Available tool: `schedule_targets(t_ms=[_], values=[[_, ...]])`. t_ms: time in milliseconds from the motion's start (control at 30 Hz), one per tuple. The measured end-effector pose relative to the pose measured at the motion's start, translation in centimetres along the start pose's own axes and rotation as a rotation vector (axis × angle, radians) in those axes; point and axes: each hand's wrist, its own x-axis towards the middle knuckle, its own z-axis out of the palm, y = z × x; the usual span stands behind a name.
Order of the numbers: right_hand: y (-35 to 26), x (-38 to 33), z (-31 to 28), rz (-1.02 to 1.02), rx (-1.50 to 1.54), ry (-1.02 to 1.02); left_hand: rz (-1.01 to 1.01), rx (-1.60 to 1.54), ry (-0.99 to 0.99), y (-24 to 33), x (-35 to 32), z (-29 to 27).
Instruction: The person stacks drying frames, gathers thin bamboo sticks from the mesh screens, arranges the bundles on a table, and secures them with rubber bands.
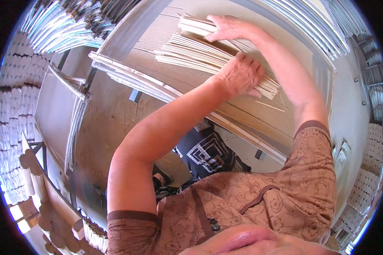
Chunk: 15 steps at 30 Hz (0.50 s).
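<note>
Thin pale sticks (189,55) lie in a loose, fanned bundle on a framed tray (157,76) with a finely ribbed surface. My left hand (242,76) is closed over the near bundle, its fingers curled round the sticks toward their right end. Behind it, my right hand (230,29) reaches across a second bundle of sticks (195,26), thumb on one side and fingers on the other. My forearms partly hide the right ends of both bundles. A few single sticks lie loose beside the left hand.
More framed trays are stacked under this one, their edges showing at its left corner. Dense stacks of thin silvery-edged sheets (68,32) stand at the back left, with others (306,21) at the back right. A leaning framed panel (57,114) stands left; stick scraps litter the floor (123,114).
</note>
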Motion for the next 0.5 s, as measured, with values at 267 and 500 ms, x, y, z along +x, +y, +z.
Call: schedule_targets(t_ms=[267, 500], values=[[5.5, -5.0, -1.6, 0.225, 0.118, -0.055, -0.721, -0.959, 0.579, 7.0, -9.8, -2.5], [5.6, -6.3, 1.2, 0.229, 0.405, -0.006, -1.136, -2.109, 1.112, 8.1, -8.3, -4.7]])
